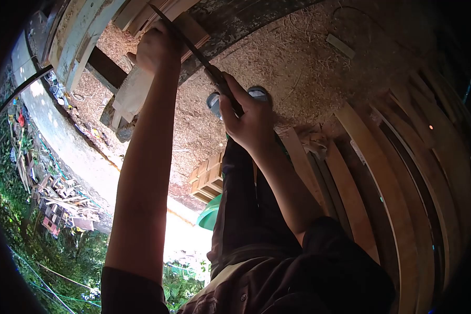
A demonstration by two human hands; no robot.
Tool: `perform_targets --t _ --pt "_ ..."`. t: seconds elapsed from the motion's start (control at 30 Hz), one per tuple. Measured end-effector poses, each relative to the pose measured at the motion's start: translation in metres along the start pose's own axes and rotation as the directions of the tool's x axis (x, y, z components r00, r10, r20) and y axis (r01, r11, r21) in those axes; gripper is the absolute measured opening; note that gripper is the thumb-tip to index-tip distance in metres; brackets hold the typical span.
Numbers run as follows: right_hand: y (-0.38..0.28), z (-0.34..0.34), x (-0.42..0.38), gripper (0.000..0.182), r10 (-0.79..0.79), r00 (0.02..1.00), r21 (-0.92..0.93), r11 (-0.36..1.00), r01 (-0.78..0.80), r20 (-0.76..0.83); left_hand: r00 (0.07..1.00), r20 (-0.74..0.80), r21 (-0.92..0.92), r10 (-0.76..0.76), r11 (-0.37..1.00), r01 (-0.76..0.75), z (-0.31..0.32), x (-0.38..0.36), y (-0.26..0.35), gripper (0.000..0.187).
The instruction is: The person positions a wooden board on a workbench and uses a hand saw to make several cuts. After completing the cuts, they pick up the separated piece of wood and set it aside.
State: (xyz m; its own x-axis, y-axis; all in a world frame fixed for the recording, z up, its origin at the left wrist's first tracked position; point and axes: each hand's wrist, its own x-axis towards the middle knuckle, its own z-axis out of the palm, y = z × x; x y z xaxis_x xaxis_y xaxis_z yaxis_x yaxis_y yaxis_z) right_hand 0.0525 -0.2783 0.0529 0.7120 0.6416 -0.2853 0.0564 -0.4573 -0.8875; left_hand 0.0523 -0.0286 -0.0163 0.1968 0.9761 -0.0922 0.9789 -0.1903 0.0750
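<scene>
My right hand (248,115) is closed around the dark handle of a long, narrow-bladed hand tool (187,43), thumb lying along the grip. The blade slants up and left, past my left hand, and its tip overlaps the boards at the top of the view. My left hand (159,49) is closed at the edge of a reddish-brown wooden board (193,32), its fingertips partly hidden. Just below it is a pale wood block (133,94) on a rough timber piece.
Wood shavings (288,57) cover the ground around my feet (257,94). Long planks (371,157) lean in rows at the right. Small wooden blocks (208,178) are stacked beside a green basin (209,213). Scrap wood (63,204) lies outside at the left.
</scene>
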Motion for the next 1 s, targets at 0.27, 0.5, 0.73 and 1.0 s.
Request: perform_targets --t 0.27,0.5,0.73,1.0 --pt "-0.001 -0.001 -0.002 0.043 -0.048 0.998 0.016 0.999 0.048 -0.043 0.997 0.079 0.052 0.001 0.999 -0.005 -0.001 0.001 -0.001 0.077" --pt "0.013 0.001 -0.009 0.046 -0.212 0.967 0.015 0.976 0.216 -0.141 0.998 0.042 0.019 0.038 0.999 -0.039 -0.004 -0.002 0.0 0.074" --pt "-0.004 -0.001 0.005 0.046 0.003 1.0 0.003 1.0 -0.003 0.001 0.998 0.057 -0.021 -0.01 1.0 0.011 -0.008 0.0 0.004 0.07" --pt "-0.027 -0.013 0.023 0.045 0.136 0.979 -0.143 0.983 -0.115 0.154 0.998 0.038 -0.019 0.049 0.999 -0.048 -0.004 -0.002 -0.001 0.073"
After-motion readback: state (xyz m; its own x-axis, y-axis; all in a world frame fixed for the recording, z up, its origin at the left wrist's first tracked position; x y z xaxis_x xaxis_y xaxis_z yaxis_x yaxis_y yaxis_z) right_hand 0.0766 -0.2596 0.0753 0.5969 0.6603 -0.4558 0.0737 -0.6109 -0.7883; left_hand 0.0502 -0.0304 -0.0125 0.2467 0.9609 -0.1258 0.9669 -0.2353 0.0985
